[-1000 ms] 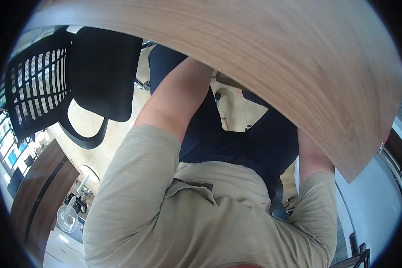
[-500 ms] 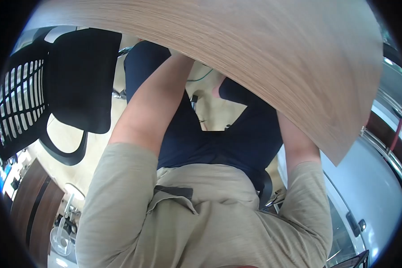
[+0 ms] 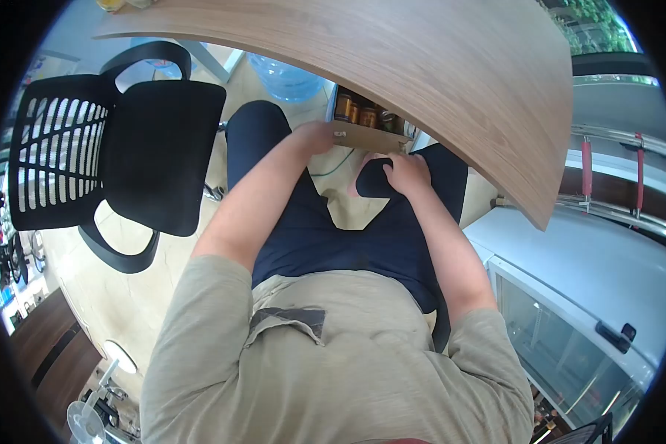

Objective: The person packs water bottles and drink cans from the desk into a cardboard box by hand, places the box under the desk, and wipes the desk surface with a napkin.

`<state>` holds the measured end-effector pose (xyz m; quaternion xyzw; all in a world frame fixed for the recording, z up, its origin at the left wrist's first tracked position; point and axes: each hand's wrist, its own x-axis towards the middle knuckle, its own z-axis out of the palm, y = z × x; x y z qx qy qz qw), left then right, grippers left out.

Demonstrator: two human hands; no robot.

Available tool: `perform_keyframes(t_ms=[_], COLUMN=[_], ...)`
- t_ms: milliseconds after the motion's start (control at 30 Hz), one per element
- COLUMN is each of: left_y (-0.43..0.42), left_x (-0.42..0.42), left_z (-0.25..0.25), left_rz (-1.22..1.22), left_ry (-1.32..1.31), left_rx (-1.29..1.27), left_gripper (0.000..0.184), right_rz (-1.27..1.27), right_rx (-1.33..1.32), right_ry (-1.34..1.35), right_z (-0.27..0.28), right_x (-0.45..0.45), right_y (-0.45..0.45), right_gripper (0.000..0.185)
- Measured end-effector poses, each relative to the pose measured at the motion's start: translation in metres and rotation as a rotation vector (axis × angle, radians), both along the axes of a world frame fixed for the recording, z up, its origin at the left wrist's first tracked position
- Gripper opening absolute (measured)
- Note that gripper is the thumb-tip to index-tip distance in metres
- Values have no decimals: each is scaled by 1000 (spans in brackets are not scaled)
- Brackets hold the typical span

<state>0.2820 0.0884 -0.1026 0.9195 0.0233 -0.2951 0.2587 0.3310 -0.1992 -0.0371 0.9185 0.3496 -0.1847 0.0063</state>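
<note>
A cardboard box (image 3: 370, 138) with several brown jars (image 3: 368, 117) inside shows below the table edge, between the knees. At its left end is my left hand (image 3: 316, 138), its fingers blurred, so its grip is unclear. My right hand (image 3: 409, 175) is at the box's lower right corner, fingers against the cardboard and thumb pointing away to the left. The tabletop hides the far part of the box.
The wooden tabletop (image 3: 451, 81) curves above the lap. A black chair (image 3: 159, 155) stands at the left, and a blue water bottle (image 3: 287, 78) is on the floor behind it. A white glass-fronted cabinet (image 3: 570, 259) is at the right. A green cable (image 3: 337, 164) lies on the floor.
Both hands, hidden under the tabletop before, have come into view. The box with jars now shows between them. The view has shifted, with the water bottle now visible.
</note>
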Motion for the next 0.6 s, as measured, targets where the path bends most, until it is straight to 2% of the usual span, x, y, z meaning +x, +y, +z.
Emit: perform_keyframes(t_ms=[67,133,233,333,367,467,600], left_y=[-8,-18,-43,-71,-78,-102,-117], left_x=[-17,-34,-63,-83,-94,-111,-114], left_z=[22,-2,28,56,49,66,57], left_rz=[-50,-74,-77,-169,-208,-269,-259], left_ry=[38,11,49,97,59,94,59], left_rx=[44,70,120,198,191,178,111], left_gripper=[45,44,41,40,38,40,48], right_rz=[-26,-6,29,61,63,57,78], right_rx=[9,44,-42,-46,-59,-53,74], right_ry=[63,128,178,211,259,221,178], right_z=[6,6,14,15,15,22,39], right_x=[-10,-20,-35,-41,-47,-60,-87], right_y=[2,-1,3,4,2,2,-14], right_gripper=[30,30,39,37,35,34,30])
